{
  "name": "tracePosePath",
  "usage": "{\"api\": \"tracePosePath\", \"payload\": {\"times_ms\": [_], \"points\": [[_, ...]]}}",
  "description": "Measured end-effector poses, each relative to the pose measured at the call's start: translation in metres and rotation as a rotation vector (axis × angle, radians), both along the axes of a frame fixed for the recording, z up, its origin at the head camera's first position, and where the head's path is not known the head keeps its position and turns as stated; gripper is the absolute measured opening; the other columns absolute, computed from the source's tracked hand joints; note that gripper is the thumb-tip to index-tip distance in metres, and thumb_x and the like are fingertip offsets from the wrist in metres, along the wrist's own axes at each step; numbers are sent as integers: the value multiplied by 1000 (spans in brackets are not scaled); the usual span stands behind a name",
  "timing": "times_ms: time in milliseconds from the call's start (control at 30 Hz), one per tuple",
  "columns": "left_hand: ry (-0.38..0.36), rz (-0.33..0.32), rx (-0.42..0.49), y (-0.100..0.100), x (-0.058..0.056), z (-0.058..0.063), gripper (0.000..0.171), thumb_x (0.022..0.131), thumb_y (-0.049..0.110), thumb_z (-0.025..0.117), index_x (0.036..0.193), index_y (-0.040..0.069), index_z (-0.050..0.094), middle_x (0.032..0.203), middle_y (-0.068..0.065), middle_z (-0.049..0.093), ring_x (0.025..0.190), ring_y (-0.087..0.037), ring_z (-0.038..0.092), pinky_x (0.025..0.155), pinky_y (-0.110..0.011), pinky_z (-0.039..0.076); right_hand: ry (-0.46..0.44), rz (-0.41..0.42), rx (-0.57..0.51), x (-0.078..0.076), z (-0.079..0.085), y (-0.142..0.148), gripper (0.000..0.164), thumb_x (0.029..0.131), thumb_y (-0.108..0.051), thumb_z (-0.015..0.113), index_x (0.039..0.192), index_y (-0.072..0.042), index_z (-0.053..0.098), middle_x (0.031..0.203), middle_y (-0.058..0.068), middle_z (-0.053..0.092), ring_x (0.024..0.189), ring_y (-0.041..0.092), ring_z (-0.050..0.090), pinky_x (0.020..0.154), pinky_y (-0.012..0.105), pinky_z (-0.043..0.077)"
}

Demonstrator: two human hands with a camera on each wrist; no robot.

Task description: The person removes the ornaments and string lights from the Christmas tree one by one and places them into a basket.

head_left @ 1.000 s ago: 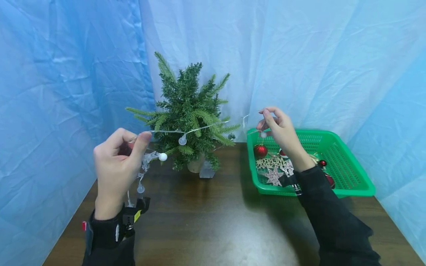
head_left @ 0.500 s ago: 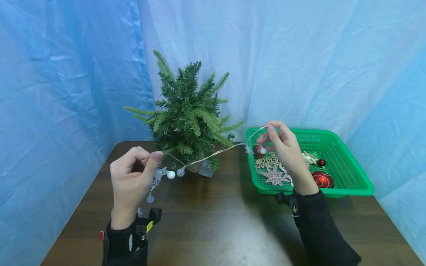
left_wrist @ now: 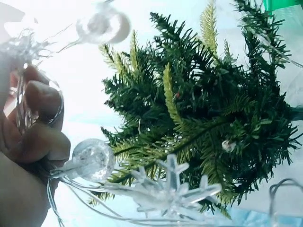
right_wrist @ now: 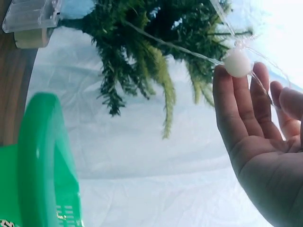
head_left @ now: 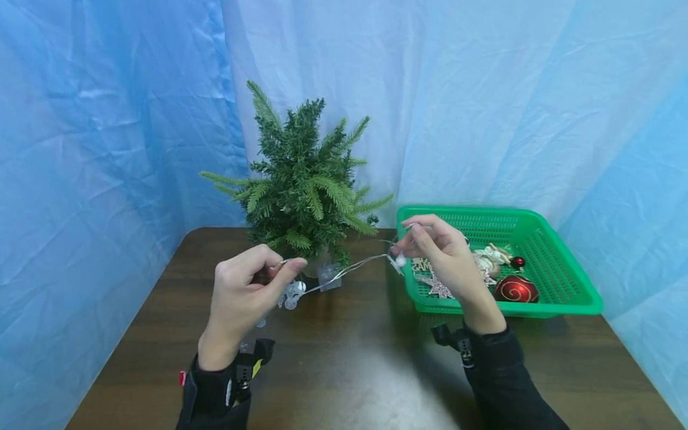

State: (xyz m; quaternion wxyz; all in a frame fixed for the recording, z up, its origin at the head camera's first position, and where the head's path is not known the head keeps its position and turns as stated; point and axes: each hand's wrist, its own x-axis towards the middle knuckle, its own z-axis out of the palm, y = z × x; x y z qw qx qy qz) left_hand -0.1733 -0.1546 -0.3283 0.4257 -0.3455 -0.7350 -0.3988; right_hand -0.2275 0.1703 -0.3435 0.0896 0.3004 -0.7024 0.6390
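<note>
My left hand (head_left: 249,298) holds a gathered bunch of string lights, its thumb against the curled index finger. Clear round bulbs (left_wrist: 94,160) and a clear snowflake (left_wrist: 170,191) dangle from that bunch in the left wrist view. Over the green basket's left end, my right hand (head_left: 448,263) pinches the same wire between thumb and index finger, the other fingers loosely bent. Close by those fingers hangs a white ball bulb (right_wrist: 237,63). A slack stretch of the light string (head_left: 352,266) runs between both hands, in front of a small artificial Christmas tree (head_left: 301,179).
A green plastic basket (head_left: 570,263) stands at the right with a red swirl bauble (head_left: 516,289), a small red bauble (head_left: 518,262) and a glitter star (head_left: 438,286) in it. A clear plastic box (head_left: 329,278) sits at the tree's base. Blue cloth (head_left: 484,89) hangs behind the wooden table (head_left: 344,370).
Both hands have come down and nearer each other, the left moving right. The string between them, nearly taut before, now sags below the tree's branches.
</note>
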Motion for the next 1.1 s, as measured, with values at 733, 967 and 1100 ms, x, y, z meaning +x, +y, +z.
{"api": "tracePosePath", "payload": {"times_ms": [733, 967, 1100], "points": [[-241, 70, -270, 15, -3, -14, 33, 82, 21, 87, 80, 17, 54, 67, 11, 43, 56, -3, 38, 53, -23, 35, 153, 175, 3, 7, -3, -22, 23, 95, 10, 63, 117, 6, 69, 107, 17, 72, 100, 30, 69, 89, 39, 57], [-382, 45, -340, 21, -6, -19, 30, 83, 27, 86, 83, 17, 58, 71, 11, 51, 60, -4, 45, 56, -24, 42, 176, 184, 56, 10, -5, -22, 29, 93, 12, 65, 121, 2, 70, 104, 16, 73, 97, 22, 71, 82, 33, 59], [-483, 11, -373, 25, -8, -23, 25, 84, 28, 85, 83, 19, 62, 72, 13, 54, 60, -2, 48, 57, -24, 45, 174, 237, 72, 11, -5, -21, 34, 92, 13, 65, 124, 1, 68, 104, 17, 72, 94, 21, 72, 80, 33, 59]]}}
